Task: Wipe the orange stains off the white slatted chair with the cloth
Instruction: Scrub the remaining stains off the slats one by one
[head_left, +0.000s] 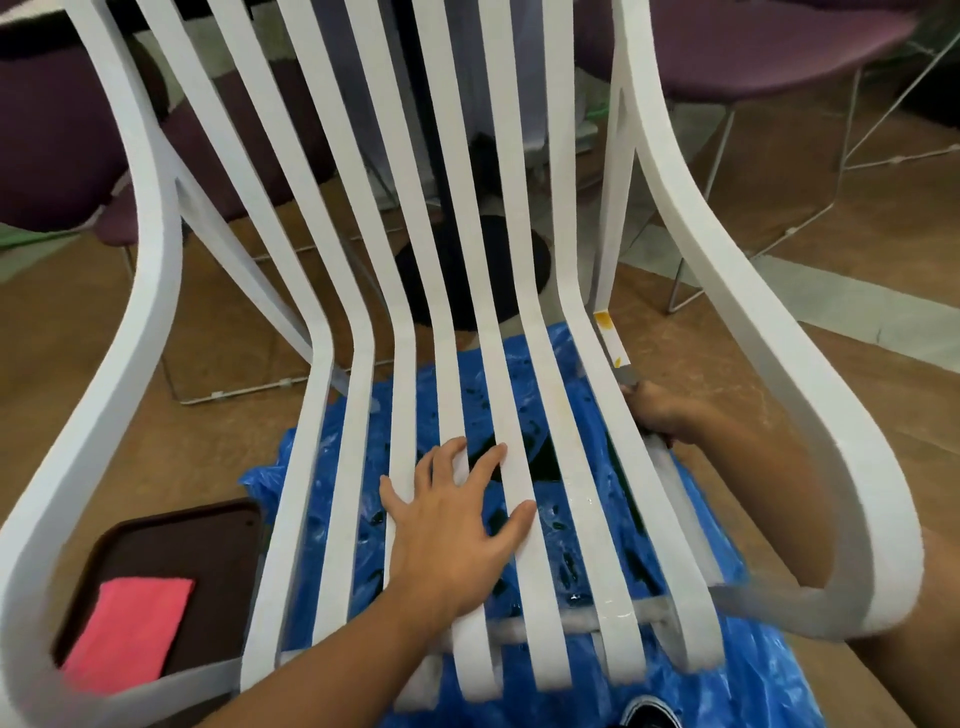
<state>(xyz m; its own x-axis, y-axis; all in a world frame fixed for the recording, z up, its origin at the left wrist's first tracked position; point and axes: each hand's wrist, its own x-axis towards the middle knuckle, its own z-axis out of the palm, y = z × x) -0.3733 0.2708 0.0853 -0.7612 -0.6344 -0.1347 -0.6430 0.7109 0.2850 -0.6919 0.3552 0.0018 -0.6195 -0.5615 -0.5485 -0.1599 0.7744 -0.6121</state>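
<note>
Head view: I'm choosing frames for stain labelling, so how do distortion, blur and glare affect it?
In the head view, wide-angle distortion seems to bow the white slatted chair outward; its edges look soft near the borders, while the orange stains and left hand are fairly sharp; small glints speckle the blue plastic sheet; light is even.

L hand (457, 525) flat on chair (156, 291); R hand (655, 415) grips cloth (627, 375).

Brown tiled floor (156, 441) with a pale strip (831, 306) crossing at right. Left purple chair (47, 156) and right purple chair (753, 47) stand on thin wire legs. Black round pedestal base (501, 270) behind. Blue plastic sheet (753, 675) on the floor, dark tray (208, 540) at left.
</note>
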